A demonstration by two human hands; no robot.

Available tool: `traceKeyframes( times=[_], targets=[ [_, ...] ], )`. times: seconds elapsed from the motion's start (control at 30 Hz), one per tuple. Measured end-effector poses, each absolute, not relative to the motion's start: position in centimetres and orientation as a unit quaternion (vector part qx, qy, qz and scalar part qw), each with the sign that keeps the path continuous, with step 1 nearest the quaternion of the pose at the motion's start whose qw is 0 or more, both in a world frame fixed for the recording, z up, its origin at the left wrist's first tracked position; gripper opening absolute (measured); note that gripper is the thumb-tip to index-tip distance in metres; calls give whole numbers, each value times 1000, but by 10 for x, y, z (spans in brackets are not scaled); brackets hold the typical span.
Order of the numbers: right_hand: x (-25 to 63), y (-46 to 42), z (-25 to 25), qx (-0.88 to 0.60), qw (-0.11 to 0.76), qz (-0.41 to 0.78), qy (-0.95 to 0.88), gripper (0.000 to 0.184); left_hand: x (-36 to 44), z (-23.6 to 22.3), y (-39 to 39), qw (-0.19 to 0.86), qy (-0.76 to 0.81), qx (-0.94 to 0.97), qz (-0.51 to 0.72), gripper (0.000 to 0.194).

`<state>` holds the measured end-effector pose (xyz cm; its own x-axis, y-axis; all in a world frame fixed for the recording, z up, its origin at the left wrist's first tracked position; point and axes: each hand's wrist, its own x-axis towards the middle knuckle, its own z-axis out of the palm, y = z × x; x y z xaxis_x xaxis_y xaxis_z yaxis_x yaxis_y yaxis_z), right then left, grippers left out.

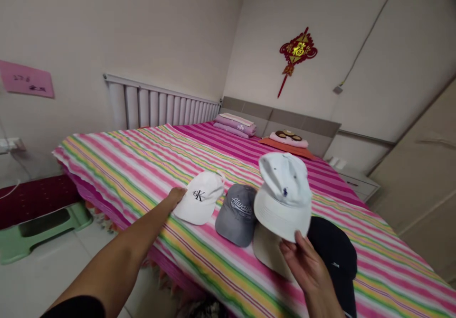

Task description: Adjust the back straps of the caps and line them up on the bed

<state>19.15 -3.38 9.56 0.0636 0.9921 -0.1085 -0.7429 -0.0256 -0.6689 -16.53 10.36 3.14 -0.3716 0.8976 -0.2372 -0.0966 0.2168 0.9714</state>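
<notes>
My right hand (306,266) pinches the brim of a pale baseball cap (285,190) with a small dark emblem, holding it raised above the bed. Partly hidden beneath it is a beige cap (269,251). To the right lies a black cap (335,249), partly covered by my right hand and wrist. My left hand (176,196) is closed at the left edge of a white cap (201,206) with black "CK" lettering, which rests on the bed. Between the white and pale caps sits a grey cap (235,218) with white script on its front.
A striped sheet (135,166) covers the bed. Folded bedding (237,124) and a pink pillow (288,139) lie by the headboard (285,116). A radiator (160,99) stands along the left wall, a green stool (46,228) at lower left, a nightstand (358,182) at right.
</notes>
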Motion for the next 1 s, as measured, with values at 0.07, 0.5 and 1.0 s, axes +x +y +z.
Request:
traceKeyframes(
  times=[0.07,0.5,1.0],
  targets=[
    [221,-49,86,-336,672,634,-183,33,-169,20,105,423,673,330,509,18],
    [239,-73,71,-302,671,646,-203,28,-90,38,54,401,619,390,551,16],
    [187,-59,94,-216,642,697,-236,23,35,7,32,609,495,129,606,26]
  ],
)
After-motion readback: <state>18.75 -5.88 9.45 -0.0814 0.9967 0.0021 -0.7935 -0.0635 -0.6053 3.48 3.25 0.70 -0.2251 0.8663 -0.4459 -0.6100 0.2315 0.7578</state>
